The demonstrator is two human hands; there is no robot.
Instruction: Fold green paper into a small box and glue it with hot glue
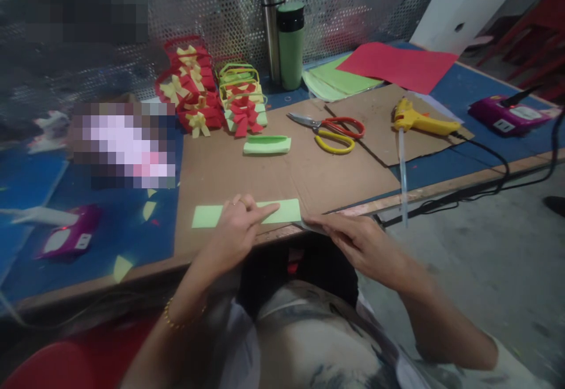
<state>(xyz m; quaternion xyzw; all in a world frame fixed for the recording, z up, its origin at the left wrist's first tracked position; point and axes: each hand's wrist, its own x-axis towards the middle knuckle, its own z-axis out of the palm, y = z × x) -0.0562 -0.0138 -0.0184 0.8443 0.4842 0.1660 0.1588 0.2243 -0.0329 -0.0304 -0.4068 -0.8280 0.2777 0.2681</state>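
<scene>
A light green paper strip lies flat along the front edge of a brown cardboard sheet. My left hand rests on the strip's middle, index finger stretched to the right along it, other fingers partly bent. At the strip's right end is my right hand, fingers pressed together; its thumb and whatever it pinches are hidden. Farther back sits a folded green paper piece. To its right lie scissors with one red and one yellow handle.
Behind stand red paper baskets with yellow bows, green-yellow ones with red bows, a green tumbler and a steel flask. At right are a yellow glue gun, its cable, red paper and a purple power box.
</scene>
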